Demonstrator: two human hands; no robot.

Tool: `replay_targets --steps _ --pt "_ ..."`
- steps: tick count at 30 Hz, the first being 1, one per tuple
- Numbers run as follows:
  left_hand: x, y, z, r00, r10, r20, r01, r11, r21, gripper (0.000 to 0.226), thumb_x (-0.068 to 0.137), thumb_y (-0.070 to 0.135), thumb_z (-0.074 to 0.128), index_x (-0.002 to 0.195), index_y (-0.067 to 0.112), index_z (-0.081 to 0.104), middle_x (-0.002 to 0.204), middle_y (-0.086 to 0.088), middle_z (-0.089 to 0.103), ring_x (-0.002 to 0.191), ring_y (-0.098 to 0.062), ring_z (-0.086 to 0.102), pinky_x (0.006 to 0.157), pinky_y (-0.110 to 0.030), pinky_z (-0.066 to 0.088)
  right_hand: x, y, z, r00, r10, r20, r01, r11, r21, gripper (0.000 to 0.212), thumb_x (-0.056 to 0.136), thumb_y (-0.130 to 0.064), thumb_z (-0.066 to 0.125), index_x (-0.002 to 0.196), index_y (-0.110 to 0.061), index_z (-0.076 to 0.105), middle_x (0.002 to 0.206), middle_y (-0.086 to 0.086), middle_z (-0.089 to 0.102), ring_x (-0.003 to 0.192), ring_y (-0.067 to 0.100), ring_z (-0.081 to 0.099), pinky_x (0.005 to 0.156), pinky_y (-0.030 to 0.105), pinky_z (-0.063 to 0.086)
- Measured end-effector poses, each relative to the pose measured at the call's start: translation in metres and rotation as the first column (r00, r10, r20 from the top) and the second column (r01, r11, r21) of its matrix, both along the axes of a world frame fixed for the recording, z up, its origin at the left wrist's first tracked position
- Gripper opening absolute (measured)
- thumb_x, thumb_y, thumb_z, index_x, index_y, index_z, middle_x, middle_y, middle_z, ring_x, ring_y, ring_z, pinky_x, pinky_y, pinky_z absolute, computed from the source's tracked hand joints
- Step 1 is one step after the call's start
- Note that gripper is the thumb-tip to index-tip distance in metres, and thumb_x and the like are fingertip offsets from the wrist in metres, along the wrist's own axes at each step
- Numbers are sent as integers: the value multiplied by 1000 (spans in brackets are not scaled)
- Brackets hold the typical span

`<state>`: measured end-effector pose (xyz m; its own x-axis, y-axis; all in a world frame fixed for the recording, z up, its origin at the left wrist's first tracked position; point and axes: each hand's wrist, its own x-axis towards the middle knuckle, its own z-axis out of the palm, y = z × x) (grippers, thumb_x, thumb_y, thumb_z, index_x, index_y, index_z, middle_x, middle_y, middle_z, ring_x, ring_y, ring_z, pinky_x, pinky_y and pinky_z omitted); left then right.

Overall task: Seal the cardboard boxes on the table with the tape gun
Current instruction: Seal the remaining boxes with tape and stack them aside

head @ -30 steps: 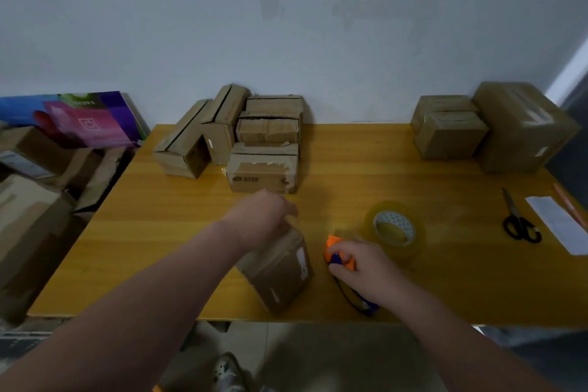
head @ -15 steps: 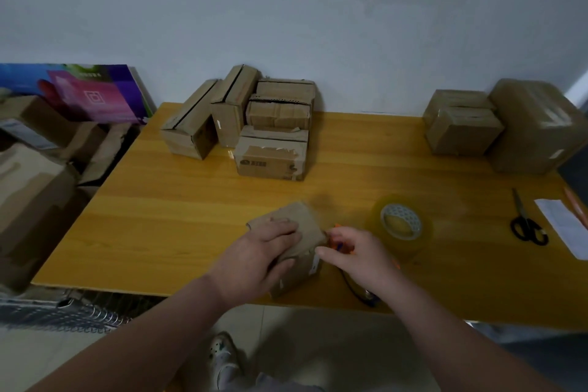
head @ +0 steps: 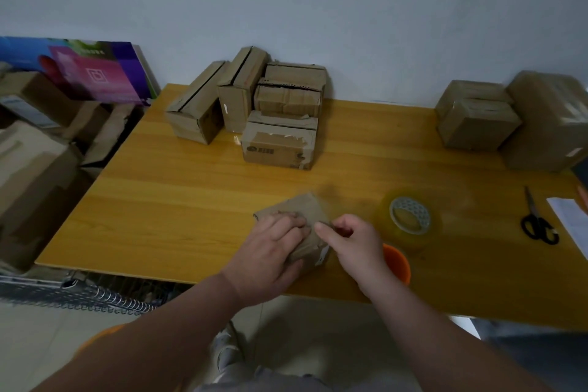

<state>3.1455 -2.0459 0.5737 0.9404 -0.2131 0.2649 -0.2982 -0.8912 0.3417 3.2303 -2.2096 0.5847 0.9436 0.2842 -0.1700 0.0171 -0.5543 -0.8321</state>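
Observation:
A small cardboard box (head: 307,208) lies near the table's front edge. My left hand (head: 270,253) wraps over its near left side, fingers bent across the top. My right hand (head: 354,242) is curled at the box's right side, with forefinger and thumb pinching at the top seam. The orange part of the tape gun (head: 397,264) lies on the table just right of my right wrist, and neither hand holds it. A roll of clear tape (head: 410,216) sits behind it.
Several unsealed boxes (head: 276,143) are piled at the back middle of the wooden table (head: 178,200). Sealed boxes (head: 477,124) stand at the back right. Black scissors (head: 537,223) and white paper (head: 569,219) lie at the right edge. More cartons (head: 35,169) sit on the floor to the left.
My right hand let go of the tape gun and moved left onto the box. My left hand laid the box flatter and closed over it.

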Motion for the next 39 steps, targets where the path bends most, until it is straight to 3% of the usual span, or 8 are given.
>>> replay_targets --steps 6,12,15,18,25,29,32,39 --pt "0 1 0 1000 1 0 -1 1000 9 43 85 34 53 120 8 59 120 -8 58 117 -23 48 107 -30 27 3 3 5 950 89 300 -21 974 -224 47 93 -39 57 53 -23 38 50 -6 38 48 9 37 46 25 24" --pt "2 -1 9 1000 14 23 -13 998 -55 36 93 32 44 114 10 64 115 -5 61 109 -19 52 99 -24 30 0 4 12 901 51 430 150 895 -420 39 99 -44 40 72 -21 57 65 -5 50 64 15 54 49 22 29" --pt "8 1 14 998 38 49 -31 989 -144 33 95 27 42 105 12 69 107 -2 66 97 -18 58 90 -26 39 4 0 16 675 102 731 189 933 -305 20 89 -31 60 94 -14 69 86 3 62 82 22 57 61 27 45" --pt "18 3 17 995 64 71 -52 985 -163 29 94 23 44 98 13 71 93 -3 67 82 -21 60 76 -33 44 6 1 14 464 420 780 77 858 -508 30 76 -28 70 104 -19 71 109 7 64 105 25 48 84 41 51" --pt "34 16 26 966 252 51 -245 963 -109 42 72 52 58 97 19 58 98 1 51 85 -17 46 71 -34 44 11 0 18 650 535 539 -12 717 -697 36 77 -42 72 109 -28 72 130 12 57 123 34 51 106 58 30" --pt "48 33 28 923 231 -309 -289 944 -157 102 60 79 55 142 21 39 128 1 39 116 -16 39 98 -31 37 13 2 27 681 579 449 -63 656 -752 43 86 -49 60 124 -30 63 142 11 47 136 33 38 112 55 12" --pt "54 38 28 861 47 -506 -209 940 -268 89 74 61 68 148 25 32 131 6 36 125 -16 37 101 -22 32 14 2 34 702 582 409 -133 672 -728 49 95 -51 43 141 -32 44 157 8 22 146 29 11 114 51 -7" --pt "53 43 19 878 -21 -479 -48 990 -131 90 69 90 24 147 44 17 144 7 40 119 -12 38 105 -29 30 14 1 34 715 565 410 -137 690 -711 52 91 -52 47 137 -27 49 152 11 32 143 33 22 116 56 6"
